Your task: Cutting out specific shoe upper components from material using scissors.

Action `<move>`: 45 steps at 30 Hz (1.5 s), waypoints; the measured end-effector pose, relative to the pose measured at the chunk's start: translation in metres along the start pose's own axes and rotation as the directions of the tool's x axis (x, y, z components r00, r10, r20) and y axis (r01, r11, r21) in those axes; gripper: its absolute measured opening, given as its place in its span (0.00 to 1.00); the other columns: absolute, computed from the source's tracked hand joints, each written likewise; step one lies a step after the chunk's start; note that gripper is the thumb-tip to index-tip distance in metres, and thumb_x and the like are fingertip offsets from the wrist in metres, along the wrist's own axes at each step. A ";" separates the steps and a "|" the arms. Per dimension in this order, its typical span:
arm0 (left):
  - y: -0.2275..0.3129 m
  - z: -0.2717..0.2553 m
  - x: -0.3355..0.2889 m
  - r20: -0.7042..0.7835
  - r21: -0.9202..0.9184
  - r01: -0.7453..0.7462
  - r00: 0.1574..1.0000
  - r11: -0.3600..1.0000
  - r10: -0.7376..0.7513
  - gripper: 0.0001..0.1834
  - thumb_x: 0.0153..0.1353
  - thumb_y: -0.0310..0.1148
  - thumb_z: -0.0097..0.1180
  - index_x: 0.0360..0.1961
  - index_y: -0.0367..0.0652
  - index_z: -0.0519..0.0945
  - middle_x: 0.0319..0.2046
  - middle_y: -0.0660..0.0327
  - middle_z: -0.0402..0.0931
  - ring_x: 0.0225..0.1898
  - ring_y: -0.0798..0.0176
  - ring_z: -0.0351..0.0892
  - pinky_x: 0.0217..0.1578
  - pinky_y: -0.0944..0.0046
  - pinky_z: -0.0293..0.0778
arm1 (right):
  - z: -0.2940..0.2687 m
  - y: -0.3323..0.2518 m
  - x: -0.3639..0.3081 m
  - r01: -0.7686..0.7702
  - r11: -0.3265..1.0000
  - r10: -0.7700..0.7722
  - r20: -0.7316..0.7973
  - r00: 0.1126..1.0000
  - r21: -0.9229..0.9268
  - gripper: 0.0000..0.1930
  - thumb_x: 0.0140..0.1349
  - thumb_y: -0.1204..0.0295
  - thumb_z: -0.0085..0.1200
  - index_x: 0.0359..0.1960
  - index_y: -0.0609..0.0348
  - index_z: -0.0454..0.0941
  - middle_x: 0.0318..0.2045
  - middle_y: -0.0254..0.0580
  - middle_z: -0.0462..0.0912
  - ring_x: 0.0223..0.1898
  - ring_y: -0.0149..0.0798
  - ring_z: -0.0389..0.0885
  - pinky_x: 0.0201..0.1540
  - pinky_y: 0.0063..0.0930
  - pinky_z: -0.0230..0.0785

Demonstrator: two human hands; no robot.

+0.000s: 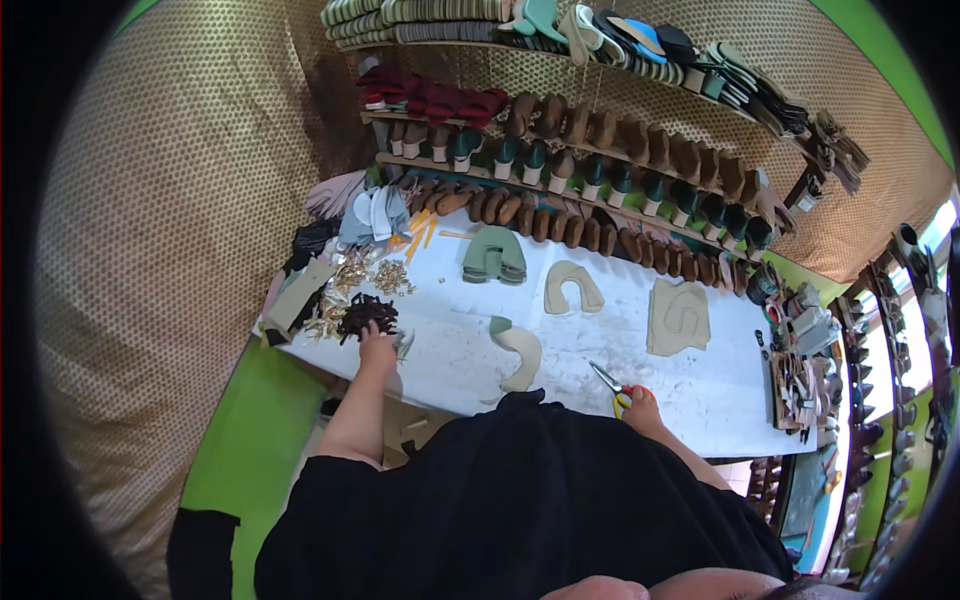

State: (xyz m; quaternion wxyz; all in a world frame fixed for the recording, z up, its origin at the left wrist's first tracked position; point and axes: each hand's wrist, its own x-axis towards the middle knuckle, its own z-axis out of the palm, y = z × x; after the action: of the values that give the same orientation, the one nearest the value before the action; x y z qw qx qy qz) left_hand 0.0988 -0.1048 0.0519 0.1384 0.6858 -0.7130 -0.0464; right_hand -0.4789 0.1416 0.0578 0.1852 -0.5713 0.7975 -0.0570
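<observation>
My left hand (376, 346) reaches to the near left of the white table, its fingers stretched out against a pile of small dark brown pieces (366, 314). My right hand (643, 408) is closed round the red and yellow handles of a pair of scissors (611, 384) at the near edge. The blades point away to the left, slightly apart, with nothing between them. Between my hands lies a curved cream cut piece (524, 358) with a green end. Farther back are a stack of green U-shaped pieces (494, 256) and a beige U-shaped piece (573, 287).
Beige sheets (679, 318) lie at the table's right. Small gold-coloured metal parts (392, 277) and orange strips (422, 235) spread across the left. Behind the table, shelves hold rows of shoe lasts (600, 131). Tools and boxes (805, 370) crowd the right edge.
</observation>
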 end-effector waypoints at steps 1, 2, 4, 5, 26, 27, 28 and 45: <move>-0.019 0.009 -0.007 0.082 -0.018 0.043 0.996 0.999 -0.042 0.14 0.57 0.34 0.56 0.44 0.53 0.85 0.71 0.44 0.53 0.71 0.35 0.49 0.64 0.36 0.55 | -0.006 -0.003 0.004 -0.010 1.000 0.010 0.071 0.997 -0.005 0.29 0.55 0.68 0.53 0.59 0.65 0.64 0.54 0.64 0.73 0.58 0.58 0.72 0.61 0.44 0.64; -0.026 0.011 -0.010 0.128 -0.020 0.095 0.988 0.995 -0.092 0.21 0.57 0.36 0.56 0.53 0.54 0.82 0.72 0.43 0.49 0.72 0.33 0.46 0.63 0.34 0.56 | -0.005 0.003 0.010 -0.012 1.000 0.013 0.078 0.997 -0.013 0.28 0.53 0.65 0.56 0.56 0.64 0.66 0.50 0.64 0.77 0.54 0.57 0.76 0.57 0.43 0.68; -0.008 0.006 -0.017 0.143 -0.009 0.113 0.983 0.994 -0.111 0.23 0.56 0.36 0.56 0.56 0.55 0.80 0.73 0.44 0.46 0.72 0.33 0.45 0.64 0.34 0.55 | -0.011 0.003 0.012 -0.059 0.998 0.060 0.112 0.992 -0.009 0.28 0.52 0.65 0.57 0.54 0.64 0.66 0.48 0.64 0.78 0.53 0.58 0.77 0.55 0.43 0.70; 0.003 -0.001 -0.022 0.156 0.006 0.144 0.977 0.990 -0.143 0.26 0.56 0.37 0.56 0.59 0.56 0.78 0.73 0.45 0.44 0.72 0.34 0.45 0.64 0.34 0.54 | -0.014 0.003 0.012 -0.094 0.996 0.095 0.153 0.984 -0.008 0.27 0.51 0.65 0.58 0.53 0.63 0.67 0.46 0.64 0.79 0.51 0.58 0.78 0.54 0.42 0.72; 0.169 0.076 -0.102 0.164 -0.086 -0.929 0.344 0.361 0.924 0.37 0.56 0.51 0.59 0.68 0.66 0.64 0.74 0.56 0.46 0.75 0.45 0.42 0.68 0.33 0.41 | -0.008 -0.004 0.037 -0.191 0.978 0.206 0.234 0.950 -0.087 0.27 0.57 0.59 0.55 0.51 0.65 0.64 0.44 0.63 0.80 0.48 0.58 0.81 0.50 0.44 0.74; 0.179 0.071 -0.102 0.302 -0.271 -0.816 0.431 0.510 0.850 0.30 0.58 0.49 0.58 0.64 0.72 0.70 0.74 0.59 0.49 0.74 0.42 0.43 0.67 0.30 0.40 | -0.007 -0.005 0.035 -0.193 0.978 0.206 0.224 0.953 -0.081 0.27 0.58 0.57 0.55 0.52 0.63 0.64 0.45 0.63 0.79 0.48 0.59 0.80 0.51 0.44 0.73; 0.184 0.063 -0.099 0.301 -0.234 -0.785 0.503 0.574 0.810 0.27 0.58 0.49 0.58 0.61 0.71 0.73 0.73 0.58 0.49 0.74 0.40 0.44 0.67 0.29 0.40 | -0.008 -0.004 0.032 -0.217 0.973 0.228 0.220 0.948 -0.072 0.27 0.58 0.56 0.55 0.52 0.62 0.64 0.47 0.64 0.78 0.50 0.60 0.79 0.52 0.45 0.72; 0.176 0.039 -0.074 0.116 -0.248 -0.403 0.890 0.881 0.440 0.11 0.50 0.40 0.65 0.34 0.49 0.82 0.72 0.51 0.50 0.72 0.36 0.44 0.67 0.31 0.39 | -0.013 -0.012 0.034 -0.209 0.969 0.238 0.258 0.936 -0.135 0.28 0.60 0.54 0.53 0.52 0.66 0.62 0.46 0.63 0.79 0.51 0.57 0.79 0.53 0.42 0.71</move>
State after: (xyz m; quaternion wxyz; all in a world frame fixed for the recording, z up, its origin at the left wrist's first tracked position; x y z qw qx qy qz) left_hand -0.0801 -0.0264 0.0496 0.1586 0.4877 -0.8452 -0.1505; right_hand -0.4824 0.1042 0.0652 0.2678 -0.4883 0.8261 0.0856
